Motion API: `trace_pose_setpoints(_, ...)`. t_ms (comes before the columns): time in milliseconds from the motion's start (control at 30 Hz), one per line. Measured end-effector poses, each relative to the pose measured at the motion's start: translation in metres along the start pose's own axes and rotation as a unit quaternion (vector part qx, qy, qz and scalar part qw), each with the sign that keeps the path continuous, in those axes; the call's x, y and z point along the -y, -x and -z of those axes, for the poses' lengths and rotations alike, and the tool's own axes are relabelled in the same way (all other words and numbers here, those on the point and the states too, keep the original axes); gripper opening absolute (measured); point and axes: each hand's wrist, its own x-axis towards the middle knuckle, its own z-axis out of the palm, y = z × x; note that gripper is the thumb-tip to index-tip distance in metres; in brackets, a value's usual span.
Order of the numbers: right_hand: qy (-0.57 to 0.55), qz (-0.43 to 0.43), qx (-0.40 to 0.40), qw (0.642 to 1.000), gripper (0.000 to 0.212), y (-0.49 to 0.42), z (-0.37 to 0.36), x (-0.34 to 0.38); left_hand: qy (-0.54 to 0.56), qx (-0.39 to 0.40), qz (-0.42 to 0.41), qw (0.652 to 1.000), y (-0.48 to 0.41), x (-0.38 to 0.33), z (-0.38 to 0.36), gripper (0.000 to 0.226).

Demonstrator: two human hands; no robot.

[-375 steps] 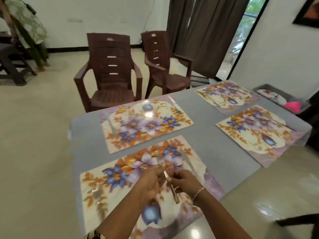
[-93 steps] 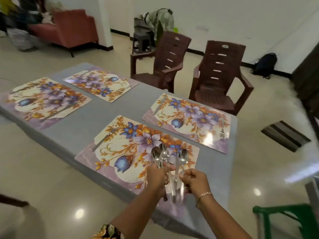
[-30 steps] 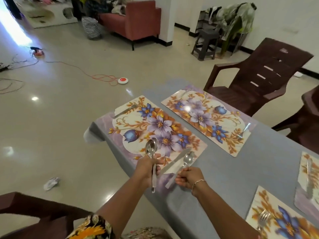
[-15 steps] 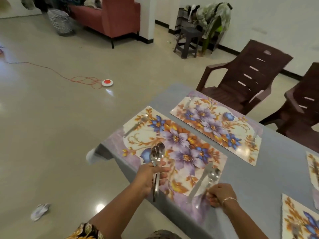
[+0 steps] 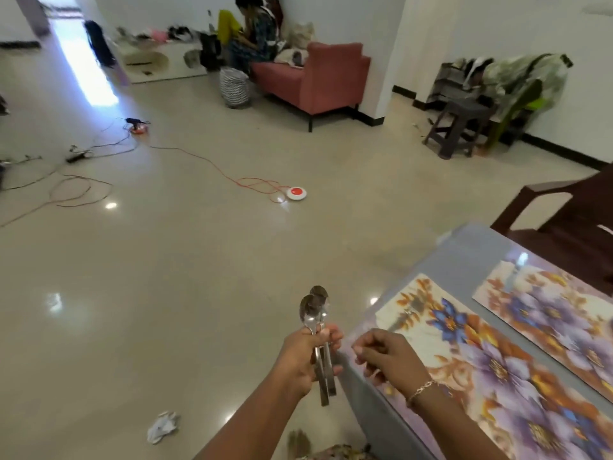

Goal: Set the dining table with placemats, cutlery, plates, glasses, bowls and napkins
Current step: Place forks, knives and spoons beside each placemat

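Right hand [image 5: 386, 358] now back over the placemat [image 5: 497, 370] edge, loosely curled, empty; left hand [image 5: 300, 356] around two upright spoons [image 5: 313, 310].

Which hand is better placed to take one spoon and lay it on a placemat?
Right. The right hand appears free, close beside the spoons and at the near placemat; the left hand grips both spoons, off the table.

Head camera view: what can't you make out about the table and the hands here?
- Right hand: curled fingers hide whether it holds anything.
- Spoons in the left hand: its fingers hide whether there are more than two.
- Near placemat: right arm and frame edge cover its near end.
- Cutlery at its far corner: too blurred to name.
- Table: cut off at the right edge.
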Motion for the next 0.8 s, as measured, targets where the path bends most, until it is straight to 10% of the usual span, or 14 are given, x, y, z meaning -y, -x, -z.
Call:
trace_pose_setpoints(533, -0.092, -0.018, 0.074, 0.993, 0.018, -0.225, -0.066, 0.104, -0.060, 0.041, 0.032, 0.997, -0.159, -0.197, 0.034, 0.019)
trace_pose_setpoints(800, -0.178, -0.049, -0.030, 0.982, 0.015, -0.315, -0.047, 0.119, -0.146, 0.128, 0.080, 0.978, -0.249, -0.268, 0.001, 0.019)
